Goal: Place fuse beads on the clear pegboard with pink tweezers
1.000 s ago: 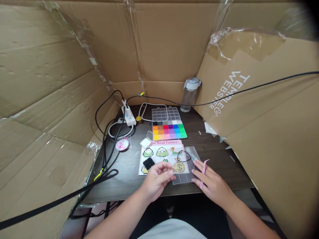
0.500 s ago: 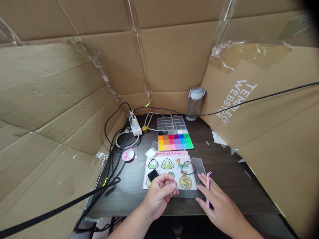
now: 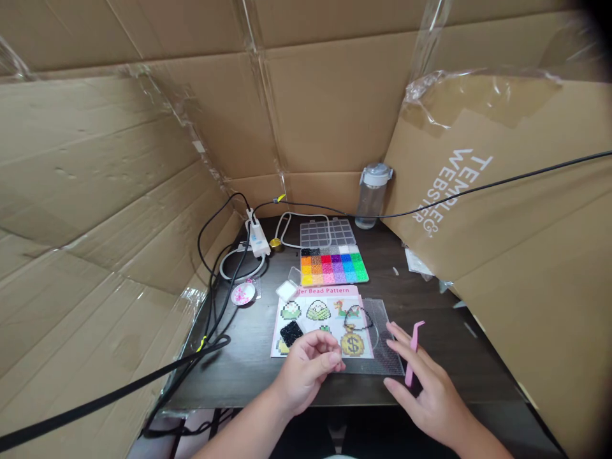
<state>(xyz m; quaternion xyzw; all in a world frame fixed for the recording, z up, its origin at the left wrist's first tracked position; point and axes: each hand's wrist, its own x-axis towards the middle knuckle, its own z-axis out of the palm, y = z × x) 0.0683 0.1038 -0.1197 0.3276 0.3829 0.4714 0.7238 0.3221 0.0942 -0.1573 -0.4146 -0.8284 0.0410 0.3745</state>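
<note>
Atop a dark wood-grain table walled by brown cardboard, a black beaded loop lies ahead between a pinched left hand, contents unclear, and a right hand loosely gripping forward-pointing pink bent-tip tweezers.

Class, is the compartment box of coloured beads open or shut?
Open: the bead box has its clear, gridded lid laid back behind it, and the coloured beads show uncovered.

Clear gap between hands, cables at left
</note>
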